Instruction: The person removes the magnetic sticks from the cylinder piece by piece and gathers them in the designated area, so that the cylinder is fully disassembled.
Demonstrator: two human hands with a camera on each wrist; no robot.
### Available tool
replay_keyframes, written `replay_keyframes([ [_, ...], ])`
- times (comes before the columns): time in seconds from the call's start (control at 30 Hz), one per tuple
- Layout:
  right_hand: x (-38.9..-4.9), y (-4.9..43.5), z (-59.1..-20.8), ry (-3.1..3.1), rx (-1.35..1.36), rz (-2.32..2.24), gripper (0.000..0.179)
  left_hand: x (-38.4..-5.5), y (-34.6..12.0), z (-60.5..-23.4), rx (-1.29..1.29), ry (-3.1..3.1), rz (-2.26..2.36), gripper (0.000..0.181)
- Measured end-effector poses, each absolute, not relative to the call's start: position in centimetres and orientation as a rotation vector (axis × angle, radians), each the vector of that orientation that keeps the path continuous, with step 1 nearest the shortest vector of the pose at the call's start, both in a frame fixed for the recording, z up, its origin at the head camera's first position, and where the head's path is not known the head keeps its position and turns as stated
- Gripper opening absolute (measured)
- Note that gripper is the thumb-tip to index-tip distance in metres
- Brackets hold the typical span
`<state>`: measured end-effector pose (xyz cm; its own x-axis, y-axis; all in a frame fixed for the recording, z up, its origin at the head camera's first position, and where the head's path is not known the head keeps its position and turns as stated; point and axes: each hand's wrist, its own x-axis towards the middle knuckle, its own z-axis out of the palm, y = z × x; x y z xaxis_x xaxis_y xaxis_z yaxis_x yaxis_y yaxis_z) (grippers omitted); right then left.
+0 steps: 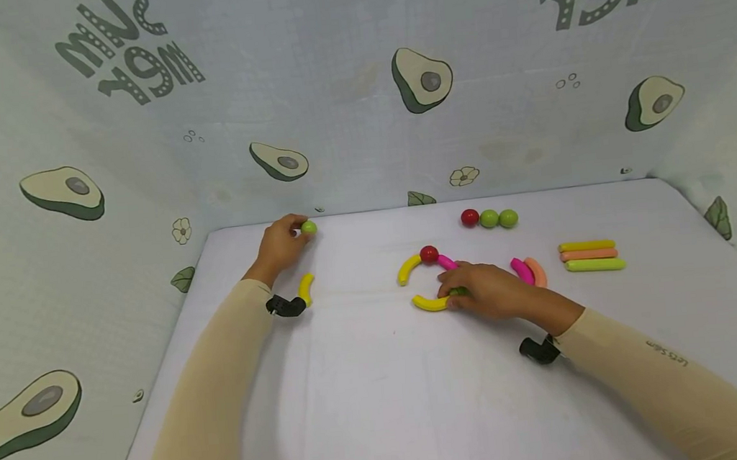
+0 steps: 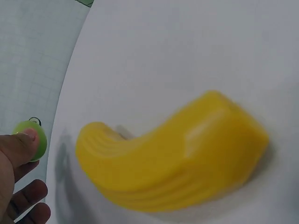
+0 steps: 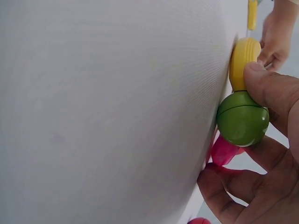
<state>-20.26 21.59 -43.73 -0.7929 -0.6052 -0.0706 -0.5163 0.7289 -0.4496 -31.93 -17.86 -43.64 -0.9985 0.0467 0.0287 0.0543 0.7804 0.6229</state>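
Note:
My left hand (image 1: 282, 245) pinches a green ball (image 2: 39, 140) between thumb and fingertips near the table's back left. Closer to that wrist lies a yellow curved piece (image 2: 173, 158), large in the left wrist view. On the right, my right hand (image 1: 486, 289) has its thumb and fingers around another green ball (image 3: 243, 119), which meets the end of a yellow curved piece (image 1: 428, 303). The thumb tip overlaps that yellow piece in the right wrist view. Just beyond are a second yellow curve (image 1: 408, 269), a red ball (image 1: 430, 255) and a pink piece (image 1: 447, 262), joined in an arc.
Behind the right hand sit a red ball (image 1: 469, 218) and two green balls (image 1: 499, 218) in a row. A pink curve (image 1: 522, 270) and a peach curve (image 1: 536, 272) lie by the right wrist. Three straight sticks (image 1: 588, 254) are stacked side by side farther right.

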Motion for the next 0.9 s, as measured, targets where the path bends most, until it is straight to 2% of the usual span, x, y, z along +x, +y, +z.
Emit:
replay_keyframes([
  [0.6,-20.3,21.5,-43.8,2.718,-0.842,-0.604,0.018,-32.4,-18.0,-44.6,-0.052,-2.975,-1.057,0.041],
  [0.9,-20.3,21.4,-43.7,2.725,-0.817,-0.585,0.020,-32.3,-18.2,-44.9,-0.073,-2.980,-1.022,0.054],
])
